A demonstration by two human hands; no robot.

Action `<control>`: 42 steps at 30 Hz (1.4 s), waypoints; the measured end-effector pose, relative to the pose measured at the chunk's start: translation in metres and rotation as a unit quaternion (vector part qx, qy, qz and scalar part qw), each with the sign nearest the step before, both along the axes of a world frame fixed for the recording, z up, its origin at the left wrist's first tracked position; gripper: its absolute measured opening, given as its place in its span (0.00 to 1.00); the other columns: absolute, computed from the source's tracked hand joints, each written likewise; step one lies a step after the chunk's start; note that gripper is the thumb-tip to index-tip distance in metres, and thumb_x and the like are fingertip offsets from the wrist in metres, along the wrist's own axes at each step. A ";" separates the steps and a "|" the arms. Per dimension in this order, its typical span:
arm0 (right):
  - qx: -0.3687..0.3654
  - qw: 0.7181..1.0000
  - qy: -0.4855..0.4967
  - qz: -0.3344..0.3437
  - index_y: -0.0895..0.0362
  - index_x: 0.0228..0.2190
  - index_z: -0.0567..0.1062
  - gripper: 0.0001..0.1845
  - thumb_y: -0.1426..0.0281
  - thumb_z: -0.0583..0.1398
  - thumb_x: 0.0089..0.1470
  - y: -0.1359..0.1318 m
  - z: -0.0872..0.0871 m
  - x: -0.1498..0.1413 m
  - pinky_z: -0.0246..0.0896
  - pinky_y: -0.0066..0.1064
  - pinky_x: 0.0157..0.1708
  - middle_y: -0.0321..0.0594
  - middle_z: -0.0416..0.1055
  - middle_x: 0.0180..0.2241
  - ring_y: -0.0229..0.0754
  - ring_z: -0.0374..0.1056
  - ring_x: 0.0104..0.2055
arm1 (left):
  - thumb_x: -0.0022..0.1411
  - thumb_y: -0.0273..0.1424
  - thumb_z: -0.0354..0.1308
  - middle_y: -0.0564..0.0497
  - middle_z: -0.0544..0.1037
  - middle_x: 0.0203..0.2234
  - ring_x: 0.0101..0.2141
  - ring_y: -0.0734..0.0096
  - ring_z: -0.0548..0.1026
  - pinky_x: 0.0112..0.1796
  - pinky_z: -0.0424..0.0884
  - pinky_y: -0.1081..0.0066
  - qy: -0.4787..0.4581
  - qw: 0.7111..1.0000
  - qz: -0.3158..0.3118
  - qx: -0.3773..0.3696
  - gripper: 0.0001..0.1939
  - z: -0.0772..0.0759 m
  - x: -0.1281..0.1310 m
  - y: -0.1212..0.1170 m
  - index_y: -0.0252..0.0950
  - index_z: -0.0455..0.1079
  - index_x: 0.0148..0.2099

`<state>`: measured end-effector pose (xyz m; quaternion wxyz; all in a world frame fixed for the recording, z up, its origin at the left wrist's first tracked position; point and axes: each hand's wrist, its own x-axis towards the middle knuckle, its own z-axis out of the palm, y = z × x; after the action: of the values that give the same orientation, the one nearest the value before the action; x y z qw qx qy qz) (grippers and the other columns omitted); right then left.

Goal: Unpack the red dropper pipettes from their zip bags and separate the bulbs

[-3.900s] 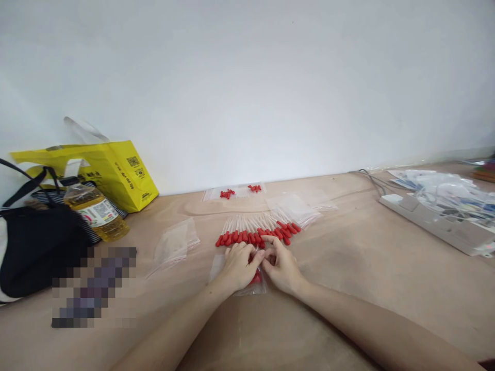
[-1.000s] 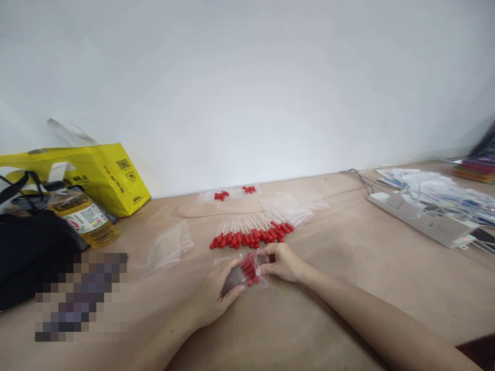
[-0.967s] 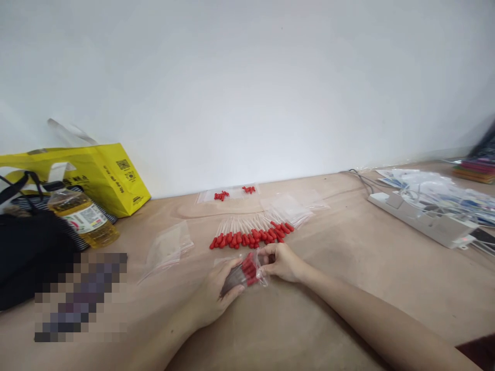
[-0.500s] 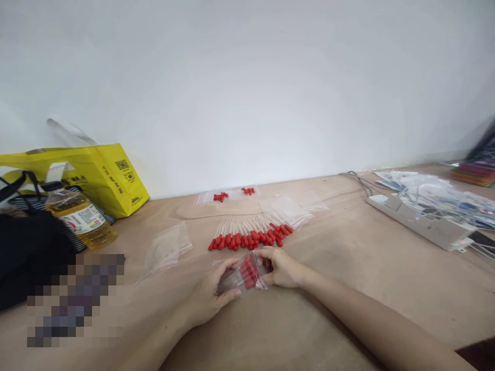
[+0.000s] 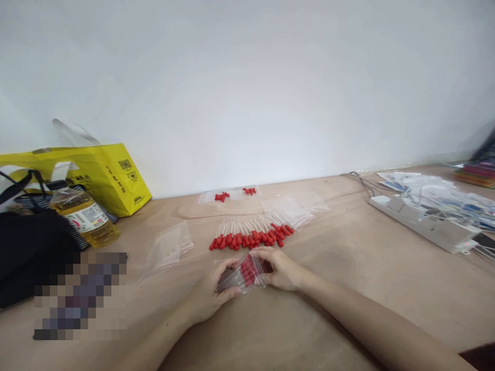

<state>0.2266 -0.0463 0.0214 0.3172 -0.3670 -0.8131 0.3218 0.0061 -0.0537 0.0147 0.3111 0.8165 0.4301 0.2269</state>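
Clock set on the clear bag [image 5: 233, 282], 12 toward the wall [image 5: 286, 103]. The bag is between the two hands, above the table [image 5: 348, 293], just short of a fan of red-ended sticks [image 5: 252, 238].

Left hand [image 5: 211, 296] at 8 o'clock: thumb and fingers well parted, the bag's tail end between them, thumb at the near edge, fingers at the far one. Right hand [image 5: 284, 271] at 3 o'clock: fingers curled, thumb and forefinger on the bag's mouth end; how firmly they press, cannot tell. Whether the mouth is sealed: not readable.

Contents: packed sticks [image 5: 248, 270], red ends side by side toward 3, pale stems toward 9.

Surroundings: one pile of thin bags [image 5: 170, 245] at 10, another pile [image 5: 288, 210] near 1; beyond the fan, at 12, a flat bag [image 5: 236, 194] showing two red clusters.

Handling notes (judgement): steady the tail with light pressure, since squeezing may bunch the film and cross the stems. Hold the bag level so the red ends stay aligned. Work the mouth by its rim, clear of the red ends, and with no sideways tug. Elbows low; a lurch toward 12 could scatter the fan.
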 end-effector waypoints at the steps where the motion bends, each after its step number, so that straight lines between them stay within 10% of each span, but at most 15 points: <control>1: 0.004 1.000 -0.011 0.005 0.58 0.36 0.71 0.17 0.72 0.64 0.39 0.001 0.000 0.000 0.56 0.30 0.42 0.39 0.67 0.37 0.40 0.62 0.41 | 0.52 0.36 0.54 0.47 0.69 0.45 0.46 0.63 0.67 0.46 0.64 0.63 -0.001 1.000 -0.001 -0.002 0.24 0.000 0.000 0.000 0.39 0.57 0.52; 17: -0.163 0.983 0.076 0.035 0.58 0.34 0.67 0.19 0.73 0.64 0.36 0.008 -0.009 -0.002 0.56 0.23 0.26 0.33 0.67 0.28 0.32 0.61 0.27 | 0.54 0.35 0.53 0.47 0.68 0.47 0.47 0.63 0.66 0.47 0.63 0.61 0.005 1.000 -0.024 0.006 0.24 0.000 -0.002 0.000 0.40 0.55 0.53; 29: -0.040 0.997 -0.015 -0.063 0.59 0.26 0.69 0.08 0.73 0.62 0.39 0.007 -0.008 -0.005 0.54 0.23 0.28 0.34 0.63 0.27 0.33 0.58 0.28 | 0.54 0.33 0.53 0.48 0.69 0.47 0.46 0.64 0.67 0.47 0.63 0.62 0.014 1.000 -0.007 0.019 0.21 0.003 -0.002 0.001 0.40 0.58 0.51; 42: 0.002 0.997 -0.078 0.028 0.54 0.36 0.74 0.14 0.63 0.61 0.45 0.007 -0.003 -0.003 0.54 0.25 0.32 0.35 0.65 0.26 0.36 0.59 0.31 | 0.53 0.32 0.54 0.49 0.71 0.44 0.44 0.65 0.68 0.45 0.64 0.64 0.024 0.999 -0.012 0.031 0.19 0.009 0.001 0.000 0.39 0.61 0.49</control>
<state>0.2240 -0.0392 0.0185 0.2443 -0.3676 -0.8459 0.2995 0.0069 -0.0541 0.0237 0.2774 0.8362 0.4205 0.2167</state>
